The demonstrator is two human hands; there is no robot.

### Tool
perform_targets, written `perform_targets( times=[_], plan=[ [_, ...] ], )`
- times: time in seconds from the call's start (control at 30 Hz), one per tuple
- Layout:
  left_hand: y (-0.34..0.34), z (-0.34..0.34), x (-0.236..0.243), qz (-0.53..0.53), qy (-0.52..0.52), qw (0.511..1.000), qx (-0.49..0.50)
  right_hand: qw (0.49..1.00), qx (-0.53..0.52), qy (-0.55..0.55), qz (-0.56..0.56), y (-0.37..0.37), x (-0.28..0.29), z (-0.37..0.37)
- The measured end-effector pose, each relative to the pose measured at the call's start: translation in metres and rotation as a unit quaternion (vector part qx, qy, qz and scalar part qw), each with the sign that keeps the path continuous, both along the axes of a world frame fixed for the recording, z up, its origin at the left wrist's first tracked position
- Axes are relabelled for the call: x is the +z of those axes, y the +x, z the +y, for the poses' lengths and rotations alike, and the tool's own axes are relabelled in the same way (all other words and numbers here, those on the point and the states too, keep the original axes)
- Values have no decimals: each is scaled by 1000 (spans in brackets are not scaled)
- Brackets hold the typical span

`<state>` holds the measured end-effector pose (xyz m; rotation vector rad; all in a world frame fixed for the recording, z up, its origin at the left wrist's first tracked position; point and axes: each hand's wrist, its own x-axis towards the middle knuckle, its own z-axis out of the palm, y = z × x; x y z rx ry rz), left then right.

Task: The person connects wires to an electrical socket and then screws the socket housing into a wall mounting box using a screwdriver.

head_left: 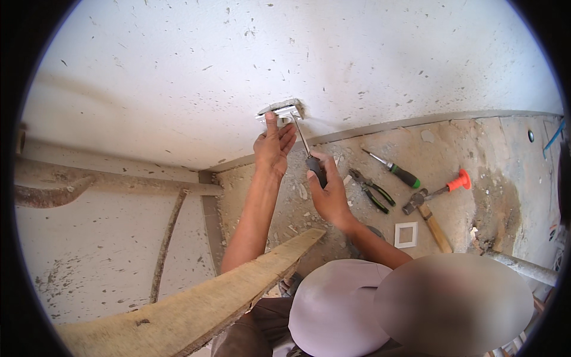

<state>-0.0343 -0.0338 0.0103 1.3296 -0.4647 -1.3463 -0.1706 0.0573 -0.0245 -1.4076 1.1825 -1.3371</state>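
Observation:
My left hand (273, 147) grips a white wall socket (289, 111), its thumb on the front and its fingers underneath. The socket sits at a rough-edged opening (295, 103) low in the white wall, and a round recess shows in its face. In my right hand (330, 195) is a screwdriver (315, 168) with a dark handle, fingers wrapped round it. Its thin metal shaft points up and left, and the tip reaches the socket's right part. Whether the tip sits in a screw is too small to tell.
Right of my hands lie pliers (379, 195), a green-and-black screwdriver (405, 176), a chisel with an orange guard (458, 181), a wooden-handled hammer (436, 225) and a white square frame (397, 235). A wooden plank (178, 287) crosses below my left forearm. Rubble litters the floor.

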Motion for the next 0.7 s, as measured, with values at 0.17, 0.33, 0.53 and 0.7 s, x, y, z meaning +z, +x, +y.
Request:
perform_targets(
  times=[0.17,0.33,0.53,0.7],
  plan=[
    [0,2,0,13,-7,1000,-9,930,91,209,-288,-6,12,-1],
    [-3,-2,-2,21,-2,999,34,651,165,361,-647,-7,10,-1],
    [2,0,-4,9,-10,999,-32,893,48,264,-361,16,15,6],
    [2,1,-3,8,0,1000,-17,952,19,209,-223,10,20,6]
  ],
)
